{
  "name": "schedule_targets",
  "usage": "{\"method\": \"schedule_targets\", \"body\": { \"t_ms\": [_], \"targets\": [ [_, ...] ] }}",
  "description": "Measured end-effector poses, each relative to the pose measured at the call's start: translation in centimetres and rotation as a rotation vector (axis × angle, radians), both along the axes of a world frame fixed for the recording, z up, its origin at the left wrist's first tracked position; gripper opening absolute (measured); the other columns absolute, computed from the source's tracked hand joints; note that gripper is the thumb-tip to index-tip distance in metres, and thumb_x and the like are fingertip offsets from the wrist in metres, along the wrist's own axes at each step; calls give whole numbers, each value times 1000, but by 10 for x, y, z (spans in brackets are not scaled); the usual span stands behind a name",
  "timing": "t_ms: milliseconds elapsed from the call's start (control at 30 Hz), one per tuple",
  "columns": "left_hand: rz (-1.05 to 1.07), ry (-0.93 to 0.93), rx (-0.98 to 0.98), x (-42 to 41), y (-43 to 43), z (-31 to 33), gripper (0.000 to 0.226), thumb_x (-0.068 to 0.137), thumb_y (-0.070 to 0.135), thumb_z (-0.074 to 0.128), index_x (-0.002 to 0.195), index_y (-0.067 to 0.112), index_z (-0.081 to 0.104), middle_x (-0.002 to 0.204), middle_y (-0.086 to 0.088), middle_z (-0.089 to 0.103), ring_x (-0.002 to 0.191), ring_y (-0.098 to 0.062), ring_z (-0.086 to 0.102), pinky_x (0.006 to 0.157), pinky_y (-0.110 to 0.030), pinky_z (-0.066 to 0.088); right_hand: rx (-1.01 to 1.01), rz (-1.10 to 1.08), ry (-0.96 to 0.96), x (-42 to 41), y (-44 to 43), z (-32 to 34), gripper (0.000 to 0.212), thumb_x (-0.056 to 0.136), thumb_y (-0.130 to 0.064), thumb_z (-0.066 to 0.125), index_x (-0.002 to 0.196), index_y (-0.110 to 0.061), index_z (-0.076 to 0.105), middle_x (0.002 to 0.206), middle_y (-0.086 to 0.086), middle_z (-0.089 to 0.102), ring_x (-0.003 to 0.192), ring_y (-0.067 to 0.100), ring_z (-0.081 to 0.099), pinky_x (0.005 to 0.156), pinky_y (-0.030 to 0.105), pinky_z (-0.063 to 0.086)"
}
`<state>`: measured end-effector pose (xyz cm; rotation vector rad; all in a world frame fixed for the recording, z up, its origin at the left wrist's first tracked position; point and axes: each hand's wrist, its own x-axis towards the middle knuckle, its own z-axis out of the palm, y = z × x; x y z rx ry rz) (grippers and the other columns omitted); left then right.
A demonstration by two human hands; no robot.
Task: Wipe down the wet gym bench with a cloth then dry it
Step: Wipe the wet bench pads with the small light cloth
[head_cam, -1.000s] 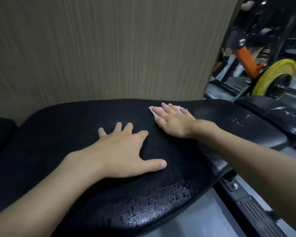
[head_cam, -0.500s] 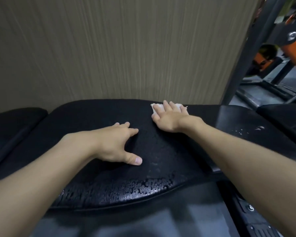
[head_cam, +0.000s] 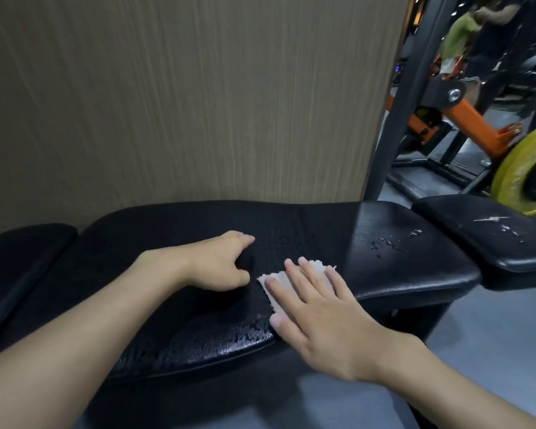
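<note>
Bench black and water-beaded at front edge, white cloth under flat right hand, left hand curled, empty.

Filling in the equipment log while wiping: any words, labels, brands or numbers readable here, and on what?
No text can be read anywhere in this view.
yellow weight plate: any markings are too blurred to read.
bench: only water droplets, no label visible.
cloth: plain white where it shows, no print.
</note>
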<state>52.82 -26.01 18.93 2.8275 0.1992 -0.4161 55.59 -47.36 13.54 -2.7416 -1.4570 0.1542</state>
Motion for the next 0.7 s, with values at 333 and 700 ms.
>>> {"method": "schedule_targets", "body": {
  "t_ms": [333,700],
  "targets": [
    [-19,52,86,-1,-12,-11,88,87,66,50,155,21,18,164,-7,8,151,-26,3,120,-50,16,-35,-140,17,48,29,-3,72,88,-61,-12,156,-40,-3,166,-4,-7,152,18,-11,122,44,-4],
    [3,83,104,4,-14,-29,115,69,86,50,156,32,-3,164,-9,-13,150,-28,-14,119,-58,0,-19,-362,142,187,106,-2,57,100,-54,12,155,-44,2,167,-5,-3,152,17,-10,121,47,-7]
  ]
}}
